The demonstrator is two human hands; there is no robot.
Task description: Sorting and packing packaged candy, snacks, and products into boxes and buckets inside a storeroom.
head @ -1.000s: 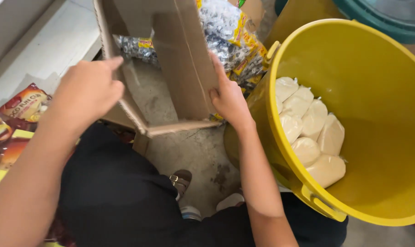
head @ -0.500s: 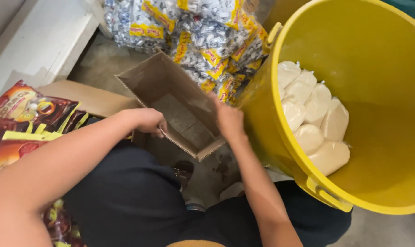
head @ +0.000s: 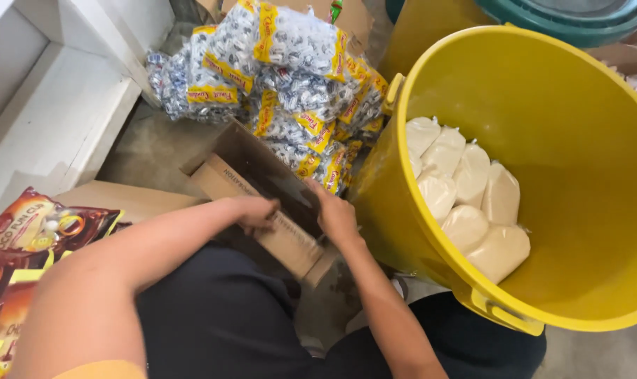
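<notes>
Both hands on brown cardboard box (head: pixel 276 210), low on concrete floor (head: pixel 150 144).
Left hand (head: pixel 254 210) fingers curled over near wall; right hand (head: pixel 336 214) grasps far edge. Yellow bucket (head: pixel 578 210) at 3 o'clock; candy bags (head: pixel 290 84) at 12.

A single head-worn camera looks steeply down from above the person's lap, close to the work. It faces forward and down over both forearms: the left hand (head: pixel 256 212) and right hand (head: pixel 336 217) sit near centre on a cardboard box (head: pixel 262 203). A yellow bucket (head: pixel 578 112) fills the right, white steps (head: pixel 58 105) the far left
</notes>
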